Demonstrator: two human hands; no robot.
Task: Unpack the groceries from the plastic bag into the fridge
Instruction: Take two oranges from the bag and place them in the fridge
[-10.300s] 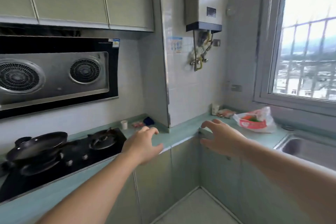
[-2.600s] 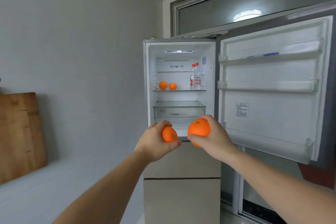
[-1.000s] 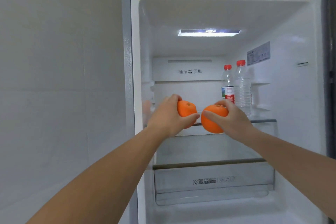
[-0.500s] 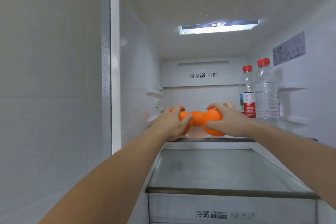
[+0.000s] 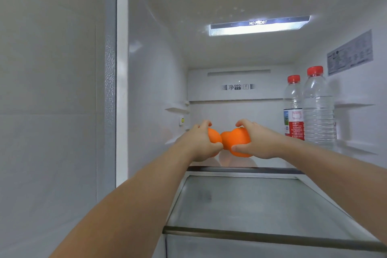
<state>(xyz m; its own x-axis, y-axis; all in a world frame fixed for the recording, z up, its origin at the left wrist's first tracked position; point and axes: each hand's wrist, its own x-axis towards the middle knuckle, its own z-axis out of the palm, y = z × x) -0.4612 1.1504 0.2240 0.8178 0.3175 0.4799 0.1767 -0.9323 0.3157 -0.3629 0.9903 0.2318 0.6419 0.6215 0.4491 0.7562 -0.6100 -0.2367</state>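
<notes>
Both arms are reaching into the open fridge [image 5: 150, 52], over its upper glass shelf [image 5: 240, 168]. The left hand [image 5: 199, 144] is curling its fingers and thumb around a small orange [image 5: 214, 138], most of which is hiding behind the palm. The right hand [image 5: 259, 142] is gripping a larger orange [image 5: 238, 140], fingers wrapping over the top and thumb pressing its front. The two fruits are touching each other at the middle, low above the shelf; whether they are resting on it cannot be told. Two clear water bottles [image 5: 318, 111] with red caps are standing at the right of the same shelf, just beside the right forearm. A lower glass shelf [image 5: 251, 205] is lying beneath the arms.
</notes>
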